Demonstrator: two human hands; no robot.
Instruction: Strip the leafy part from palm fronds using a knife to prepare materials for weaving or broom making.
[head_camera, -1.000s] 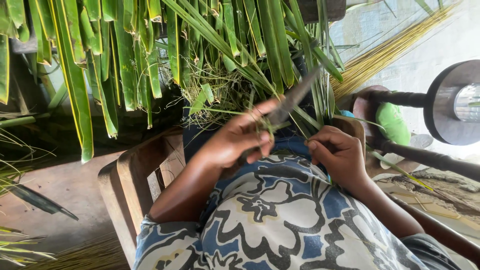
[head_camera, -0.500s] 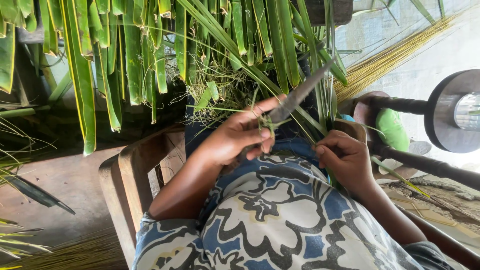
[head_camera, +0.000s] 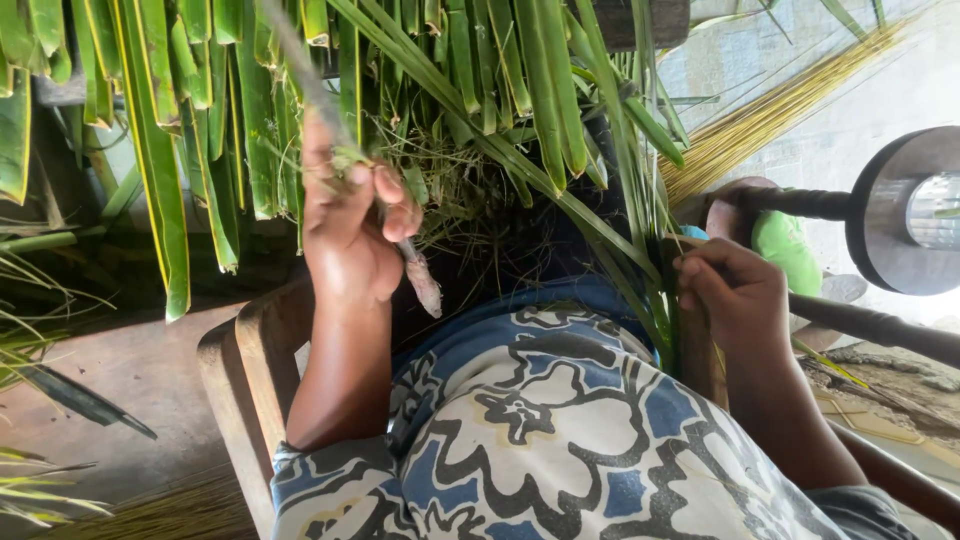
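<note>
Palm fronds (head_camera: 250, 110) hang across background, wooden chair (head_camera: 245, 370) below. Knife (head_camera: 415, 270) at centre-left, handle down, blade blurred up into leaves. Left hand (head_camera: 350, 225) fisted round knife. Right hand (head_camera: 735, 290) pinches green leaf strip (head_camera: 640, 270) beside patterned blue shirt (head_camera: 560, 430).

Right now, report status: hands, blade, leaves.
Left hand raised, shut on dark metal knife with pale wrapped handle. Right hand grips long green palm leaf strip low at lap. Hanging green palm fronds crowd around the knife.
</note>
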